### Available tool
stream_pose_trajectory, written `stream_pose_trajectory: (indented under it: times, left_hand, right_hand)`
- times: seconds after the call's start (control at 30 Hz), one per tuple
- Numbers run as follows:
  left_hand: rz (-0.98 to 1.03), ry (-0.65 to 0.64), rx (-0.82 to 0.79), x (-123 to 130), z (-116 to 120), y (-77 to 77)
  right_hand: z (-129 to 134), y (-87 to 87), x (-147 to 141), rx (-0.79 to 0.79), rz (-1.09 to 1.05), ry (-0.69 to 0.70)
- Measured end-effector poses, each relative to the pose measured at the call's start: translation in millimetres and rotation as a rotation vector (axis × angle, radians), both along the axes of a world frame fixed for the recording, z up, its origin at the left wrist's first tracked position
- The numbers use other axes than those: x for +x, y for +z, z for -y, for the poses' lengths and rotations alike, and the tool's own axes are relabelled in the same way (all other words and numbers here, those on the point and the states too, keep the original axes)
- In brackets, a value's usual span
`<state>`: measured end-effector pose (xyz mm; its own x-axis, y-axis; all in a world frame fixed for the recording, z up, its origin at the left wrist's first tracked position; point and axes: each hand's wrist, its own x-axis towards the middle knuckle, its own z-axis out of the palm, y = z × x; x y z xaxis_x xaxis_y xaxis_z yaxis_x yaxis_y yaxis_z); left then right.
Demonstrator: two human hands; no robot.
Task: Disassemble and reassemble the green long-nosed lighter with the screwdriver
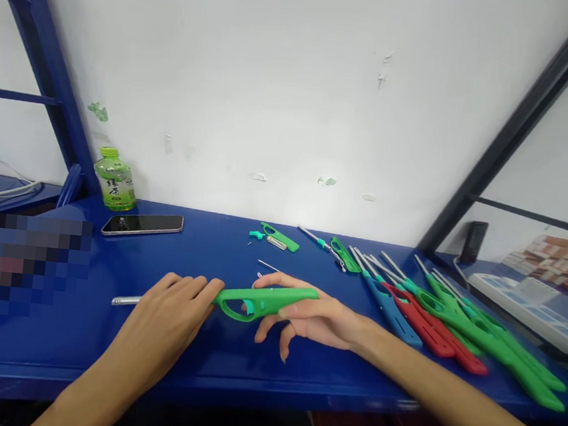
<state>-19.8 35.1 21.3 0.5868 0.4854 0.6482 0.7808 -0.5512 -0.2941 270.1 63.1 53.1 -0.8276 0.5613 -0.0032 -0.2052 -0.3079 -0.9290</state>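
Between my hands, above the front half of the blue table, is a green long-nosed lighter (276, 298) with a turquoise trigger. My left hand (174, 313) wraps round its front end, and the metal tube pokes out to the left past my fingers. My right hand (311, 319) grips the handle's rear between thumb and index finger, the other fingers hanging loosely below. Just behind the right hand, a thin metal rod (269, 265) lies on the table, partly hidden by the fingers.
Lighter parts lie at the back: a green half shell (282, 236), a metal tube (315, 235) and another green shell (345, 256). Several blue, red and green lighters (445, 315) are piled at right. A phone (142, 224) and a green tea bottle (115, 180) stand back left, near the blue frame (53, 50).
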Motion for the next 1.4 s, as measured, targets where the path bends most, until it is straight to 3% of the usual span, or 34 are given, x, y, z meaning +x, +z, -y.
stream_pose_trajectory:
  times: [0.1,0.17,0.27,0.37,0.47,0.6,0.93,1.4]
  left_hand:
    - [0.008,-0.016,-0.002,5.8,0.7,-1.0]
    - [0.030,-0.010,0.023,9.3,3.0,0.6]
    - [0.160,0.041,0.126,12.9,11.4,5.1]
    - [0.268,-0.030,0.170,15.3,20.6,6.9]
    - [0.242,-0.115,0.011,15.8,21.6,3.1]
    - [0.227,-0.088,-0.208,14.2,14.0,-3.3]
    - [0.228,-0.055,-0.333,12.3,12.1,-2.3]
    - [0.242,-0.052,-0.364,12.2,12.2,-2.4]
  right_hand:
    - [-0.8,0.3,2.9,-0.090,-0.034,0.117]
    - [-2.1,-0.3,4.1,-0.089,-0.031,0.105]
    - [-4.4,0.0,5.1,-0.027,-0.062,-0.083]
    - [-6.5,3.8,7.7,0.056,-0.097,-0.358]
    - [-8.2,10.6,12.5,0.163,-0.078,-0.567]
    - [-9.3,20.2,17.6,0.264,-0.066,-0.683]
    - [-8.3,19.9,18.1,0.271,-0.080,-0.679]
    - [-12.7,13.8,21.1,0.217,-0.081,-0.640]
